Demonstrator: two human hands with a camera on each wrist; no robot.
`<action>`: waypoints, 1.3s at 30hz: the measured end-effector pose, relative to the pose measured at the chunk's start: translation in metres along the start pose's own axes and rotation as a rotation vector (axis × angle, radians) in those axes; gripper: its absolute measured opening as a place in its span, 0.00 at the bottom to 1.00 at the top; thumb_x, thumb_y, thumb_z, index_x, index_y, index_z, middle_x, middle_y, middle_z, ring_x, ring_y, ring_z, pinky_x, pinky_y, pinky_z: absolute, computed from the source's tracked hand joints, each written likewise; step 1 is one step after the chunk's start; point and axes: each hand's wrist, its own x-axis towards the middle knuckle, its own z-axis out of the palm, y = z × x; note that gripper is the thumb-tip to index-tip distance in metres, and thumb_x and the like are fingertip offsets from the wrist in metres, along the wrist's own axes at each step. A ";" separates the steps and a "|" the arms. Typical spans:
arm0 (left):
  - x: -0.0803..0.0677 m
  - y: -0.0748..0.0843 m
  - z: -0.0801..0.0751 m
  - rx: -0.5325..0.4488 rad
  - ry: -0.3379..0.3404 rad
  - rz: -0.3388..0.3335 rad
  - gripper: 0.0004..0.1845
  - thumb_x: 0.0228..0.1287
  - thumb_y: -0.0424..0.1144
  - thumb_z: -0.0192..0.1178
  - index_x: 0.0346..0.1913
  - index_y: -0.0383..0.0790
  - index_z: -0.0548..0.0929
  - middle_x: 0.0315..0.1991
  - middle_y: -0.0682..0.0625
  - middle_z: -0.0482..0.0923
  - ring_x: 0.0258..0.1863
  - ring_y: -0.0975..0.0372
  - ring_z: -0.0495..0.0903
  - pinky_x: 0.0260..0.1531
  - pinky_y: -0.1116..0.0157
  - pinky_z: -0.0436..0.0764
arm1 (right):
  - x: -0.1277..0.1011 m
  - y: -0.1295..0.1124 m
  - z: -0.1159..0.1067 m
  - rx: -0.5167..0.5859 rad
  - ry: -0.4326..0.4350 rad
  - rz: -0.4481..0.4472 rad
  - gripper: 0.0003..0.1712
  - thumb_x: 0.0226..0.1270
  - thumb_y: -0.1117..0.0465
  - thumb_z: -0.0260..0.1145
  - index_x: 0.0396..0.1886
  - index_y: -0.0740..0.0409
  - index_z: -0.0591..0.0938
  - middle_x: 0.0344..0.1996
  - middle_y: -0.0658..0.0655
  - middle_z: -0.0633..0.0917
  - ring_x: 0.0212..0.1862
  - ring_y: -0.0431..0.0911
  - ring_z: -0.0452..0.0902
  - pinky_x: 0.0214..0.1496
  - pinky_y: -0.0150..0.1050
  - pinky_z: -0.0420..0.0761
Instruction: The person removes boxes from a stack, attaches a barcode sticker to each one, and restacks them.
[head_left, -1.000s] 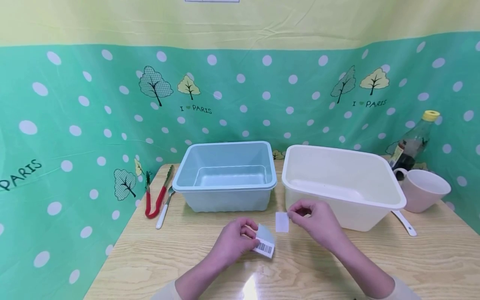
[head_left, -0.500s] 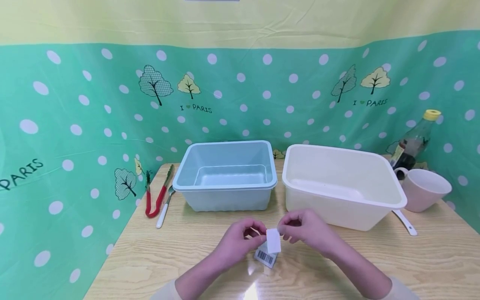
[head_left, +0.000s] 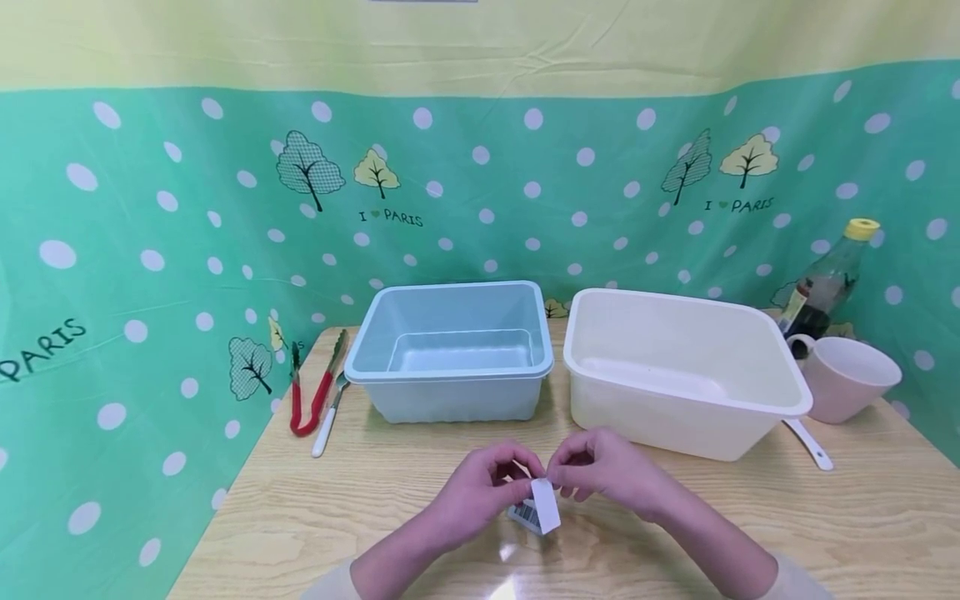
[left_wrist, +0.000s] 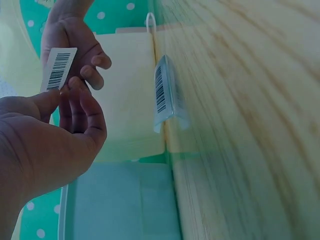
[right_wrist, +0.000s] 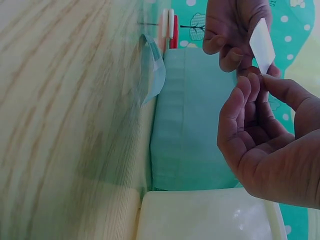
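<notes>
Low in the centre of the head view, the left hand [head_left: 480,487] and right hand [head_left: 600,471] meet above the pale wooden bench [head_left: 375,517]. Both pinch a small white barcode sticker [head_left: 545,504] between thumb and curled fingers [left_wrist: 80,107]; its barcode face shows at the upper left of the left wrist view. Just below it, on the bench, lies a clear folded backing piece with a second barcode [left_wrist: 165,95]. Behind, mid-frame, stand a pale blue rectangular plastic tub [head_left: 450,350] and, to its right, a white rectangular plastic tub [head_left: 682,367].
</notes>
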 end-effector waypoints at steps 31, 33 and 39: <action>0.037 0.015 0.014 -0.015 0.187 -0.165 0.08 0.67 0.37 0.66 0.45 0.37 0.86 0.34 0.48 0.80 0.28 0.57 0.75 0.26 0.67 0.75 | -0.021 0.003 -0.030 0.018 0.226 -0.004 0.14 0.75 0.61 0.63 0.48 0.70 0.82 0.34 0.61 0.84 0.39 0.52 0.81 0.40 0.44 0.86; 0.040 0.015 0.016 -0.016 0.204 -0.176 0.08 0.67 0.37 0.67 0.45 0.38 0.86 0.34 0.48 0.80 0.28 0.58 0.75 0.26 0.67 0.75 | -0.023 0.004 -0.030 0.036 0.272 0.003 0.15 0.75 0.60 0.63 0.47 0.71 0.82 0.35 0.62 0.83 0.40 0.52 0.80 0.40 0.44 0.86; 0.047 0.017 0.022 -0.026 0.237 -0.175 0.07 0.64 0.35 0.68 0.42 0.37 0.87 0.32 0.48 0.79 0.27 0.60 0.73 0.25 0.68 0.73 | -0.028 0.013 -0.031 0.008 0.380 0.007 0.14 0.72 0.59 0.67 0.46 0.68 0.83 0.37 0.62 0.85 0.39 0.52 0.81 0.40 0.42 0.86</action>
